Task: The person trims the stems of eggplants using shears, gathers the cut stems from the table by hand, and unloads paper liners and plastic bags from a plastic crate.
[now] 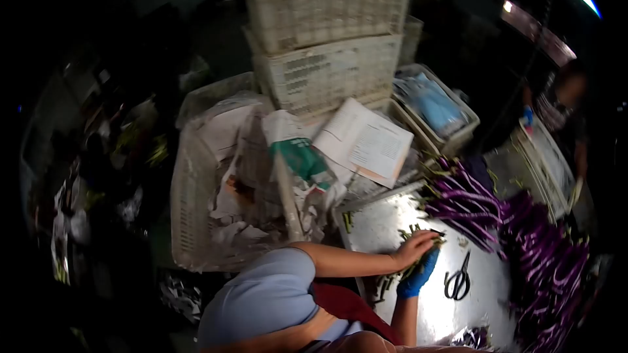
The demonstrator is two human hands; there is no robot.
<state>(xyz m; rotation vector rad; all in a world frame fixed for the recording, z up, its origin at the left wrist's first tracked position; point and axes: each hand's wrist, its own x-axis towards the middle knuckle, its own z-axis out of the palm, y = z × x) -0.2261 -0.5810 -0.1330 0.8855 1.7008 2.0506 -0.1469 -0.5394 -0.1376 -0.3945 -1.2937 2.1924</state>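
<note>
My left hand [417,248], bare, reaches across from the left with its fingers bent over a bunch of short green stem pieces [411,263]. My right hand [420,276], in a blue glove, is closed against the same bunch from below and right. The hands meet over the metal tabletop [484,307]. Black-handled scissors [458,282] lie on the metal just right of the glove. More cut green stems [383,285] are scattered left of the hands, and a few [348,221] rest near the far left corner.
Long, slim purple vegetables [471,202] are heaped along the right side. Stacked white crates [333,68] stand behind an open notebook [369,140]. A crate of plastic and paper [190,202] is at left; a bin with blue items [438,108] is behind. Another person [556,108] is at far right.
</note>
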